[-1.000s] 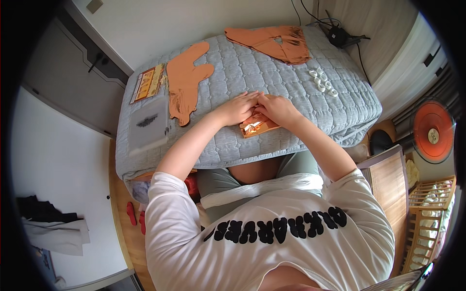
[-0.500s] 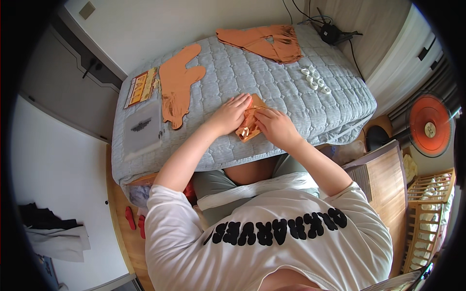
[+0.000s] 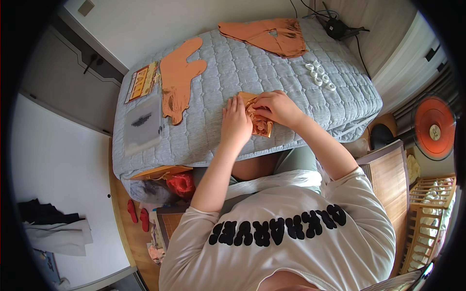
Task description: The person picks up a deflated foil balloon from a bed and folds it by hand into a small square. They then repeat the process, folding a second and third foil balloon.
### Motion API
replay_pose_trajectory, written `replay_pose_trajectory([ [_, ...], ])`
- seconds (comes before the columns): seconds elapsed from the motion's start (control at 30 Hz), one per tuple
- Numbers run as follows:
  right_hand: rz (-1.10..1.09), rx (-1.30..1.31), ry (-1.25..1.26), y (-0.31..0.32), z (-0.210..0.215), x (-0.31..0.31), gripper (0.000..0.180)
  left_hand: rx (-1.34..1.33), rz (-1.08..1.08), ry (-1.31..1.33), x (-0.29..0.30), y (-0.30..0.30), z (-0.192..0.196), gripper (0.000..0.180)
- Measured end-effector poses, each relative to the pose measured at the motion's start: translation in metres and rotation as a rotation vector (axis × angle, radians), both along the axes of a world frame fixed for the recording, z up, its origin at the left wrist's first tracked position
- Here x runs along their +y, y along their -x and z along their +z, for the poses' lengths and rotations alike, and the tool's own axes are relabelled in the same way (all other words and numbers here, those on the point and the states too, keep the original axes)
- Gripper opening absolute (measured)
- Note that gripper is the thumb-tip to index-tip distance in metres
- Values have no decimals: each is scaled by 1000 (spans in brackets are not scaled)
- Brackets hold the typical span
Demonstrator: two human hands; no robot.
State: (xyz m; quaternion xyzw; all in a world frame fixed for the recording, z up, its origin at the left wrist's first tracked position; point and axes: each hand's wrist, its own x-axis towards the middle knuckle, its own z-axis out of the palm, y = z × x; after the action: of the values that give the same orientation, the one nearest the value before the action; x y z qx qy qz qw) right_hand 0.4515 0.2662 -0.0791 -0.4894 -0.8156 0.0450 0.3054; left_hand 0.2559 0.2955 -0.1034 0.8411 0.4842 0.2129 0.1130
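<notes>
Near the bed's front edge lies a small folded bundle of shiny copper-coloured foil (image 3: pixel 262 127), crinkled on top; it looks like a deflated foil balloon. My left hand (image 3: pixel 236 120) rests along its left side, fingers stretched out and close together. From the right, my right hand (image 3: pixel 280 108) has its fingers bent and pinched on the foil's upper part. A flat deflated foil balloon (image 3: pixel 174 77) of the same colour is spread farther left. Another flat foil balloon (image 3: pixel 257 36) lies at the back of the bed, with a small opening in its outline.
The quilted grey mattress (image 3: pixel 218 63) carries small white ribbon rolls (image 3: pixel 318 76) at right, a translucent plastic pouch (image 3: pixel 144 123) and a printed card pack (image 3: pixel 143 82) at left. An orange fan (image 3: pixel 433 127) stands at right, a black cable device (image 3: pixel 337 28) at the back corner.
My left hand has turned more upright along the bundle's left side. My right hand has shifted slightly up and right. The bundle has turned a little, showing more crumpled foil.
</notes>
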Motion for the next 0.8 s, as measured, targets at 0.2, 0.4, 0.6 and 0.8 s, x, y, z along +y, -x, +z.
replay_pose_trajectory([
  [0.2,-13,-30,113,-1,2,-2,21,109,-299,-65,57,16,45,51],
  [0.4,-4,82,38,-1,5,-5,21,91,-814,-111,81,19,18,51],
  [0.6,-142,283,-10,12,4,-37,21,161,-796,-141,77,16,16,47],
  [0.8,-392,101,-112,43,9,-82,22,98,-538,-170,52,21,1,47],
])
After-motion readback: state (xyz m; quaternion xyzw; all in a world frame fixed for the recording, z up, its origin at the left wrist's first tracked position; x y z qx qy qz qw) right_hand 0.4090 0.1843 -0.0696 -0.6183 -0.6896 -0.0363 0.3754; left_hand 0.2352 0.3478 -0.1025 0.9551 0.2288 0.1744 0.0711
